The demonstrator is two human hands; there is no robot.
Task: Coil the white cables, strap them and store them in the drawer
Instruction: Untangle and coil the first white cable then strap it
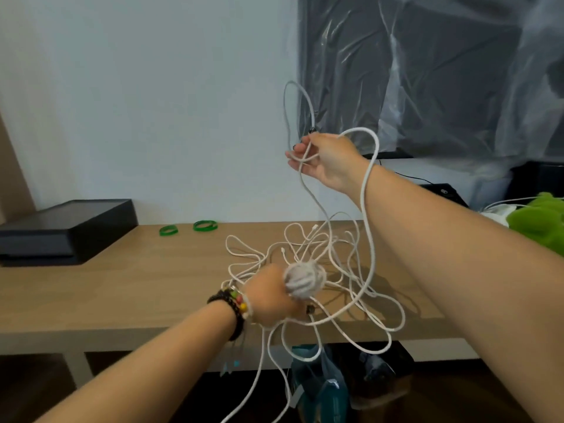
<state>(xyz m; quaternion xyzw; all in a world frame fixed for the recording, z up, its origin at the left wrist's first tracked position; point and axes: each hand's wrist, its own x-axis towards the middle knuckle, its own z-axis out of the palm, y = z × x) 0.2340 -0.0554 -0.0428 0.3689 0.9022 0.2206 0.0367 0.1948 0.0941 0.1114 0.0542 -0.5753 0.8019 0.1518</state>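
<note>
Wooden counter [128,279] runs along a pale wall, and on its middle lies a loose tangle of white cables [308,248], loops crossing one another and several strands spilling over the front edge toward the floor. Just above that tangle the left hand [271,296] is clenched around a tight wad of coiled cable [305,280], with strands trailing out below the fist. One strand rises from the pile to the right hand [325,158], which is lifted well above the counter and closed on the cable, pinching it between thumb and fingers; a loop stands up over the hand and another drapes across the right forearm. Dark beaded bracelets [233,309] circle the left wrist. Near the wall, two green bands [189,228] lie side by side on the counter, apart from the cables. Farther left sits a black box [65,228]. Behind the right hand hangs a dark screen under clear plastic sheeting [427,71], and something fuzzy and green [541,222] shows at the right edge.
</note>
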